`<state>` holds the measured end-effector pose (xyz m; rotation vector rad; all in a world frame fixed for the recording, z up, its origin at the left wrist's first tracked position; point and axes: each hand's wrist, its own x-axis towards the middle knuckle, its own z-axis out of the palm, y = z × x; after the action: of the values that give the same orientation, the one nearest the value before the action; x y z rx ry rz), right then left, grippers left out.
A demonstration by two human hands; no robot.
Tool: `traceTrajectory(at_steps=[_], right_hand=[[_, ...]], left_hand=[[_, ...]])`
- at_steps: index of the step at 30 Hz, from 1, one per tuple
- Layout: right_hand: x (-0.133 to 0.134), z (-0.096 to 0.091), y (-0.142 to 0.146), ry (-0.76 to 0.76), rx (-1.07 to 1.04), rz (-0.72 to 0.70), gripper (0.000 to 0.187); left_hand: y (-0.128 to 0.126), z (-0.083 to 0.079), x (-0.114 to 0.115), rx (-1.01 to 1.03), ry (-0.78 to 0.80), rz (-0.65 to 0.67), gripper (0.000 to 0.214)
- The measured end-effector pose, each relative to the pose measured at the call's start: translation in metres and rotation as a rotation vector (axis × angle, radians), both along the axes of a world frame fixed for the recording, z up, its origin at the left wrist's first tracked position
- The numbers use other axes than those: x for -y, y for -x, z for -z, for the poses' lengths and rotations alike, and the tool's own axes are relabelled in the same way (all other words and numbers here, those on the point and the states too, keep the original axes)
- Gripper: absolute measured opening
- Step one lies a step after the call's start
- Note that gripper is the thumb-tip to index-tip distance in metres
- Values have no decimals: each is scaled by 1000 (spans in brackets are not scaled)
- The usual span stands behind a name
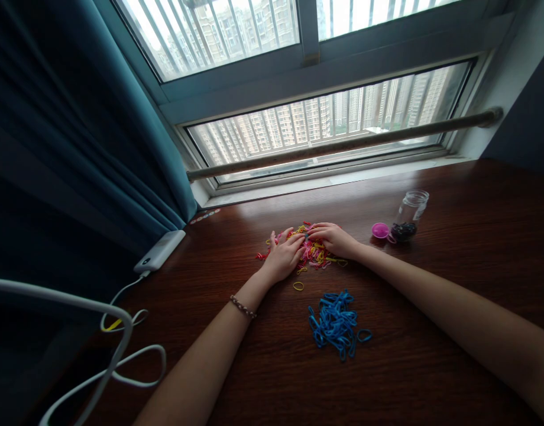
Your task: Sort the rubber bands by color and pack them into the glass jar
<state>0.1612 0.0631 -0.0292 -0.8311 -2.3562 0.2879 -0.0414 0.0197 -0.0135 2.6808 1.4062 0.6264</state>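
Observation:
A heap of small pink, yellow and red elastic bands lies on the dark wooden table near the window. My left hand rests palm down on the heap's left side, fingers stretched out. My right hand lies on the heap's far right side, fingers curled over the bands and meeting the left fingertips. A separate pile of blue bands sits nearer to me, apart from both hands. One loose yellow band lies between the two piles.
A glass jar with dark bands in it lies at the right, a pink lid beside it. A white power bank with a white cable sits at the left by a teal curtain. Window behind.

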Motion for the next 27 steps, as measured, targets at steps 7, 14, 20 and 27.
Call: traceTrajectory(at_steps=[7, 14, 20, 27], right_hand=[[0, 0, -1, -21, 38, 44, 40], [1, 0, -1, -47, 11, 37, 38], [3, -3, -1, -25, 71, 50, 41], [9, -5, -3, -27, 120, 74, 38]], left_hand=[[0, -5, 3, 88, -121, -54, 30], [4, -8, 2, 407, -234, -103, 17], [7, -11, 5, 510, -172, -150, 11], [-23, -21, 40, 398, -71, 224, 12]])
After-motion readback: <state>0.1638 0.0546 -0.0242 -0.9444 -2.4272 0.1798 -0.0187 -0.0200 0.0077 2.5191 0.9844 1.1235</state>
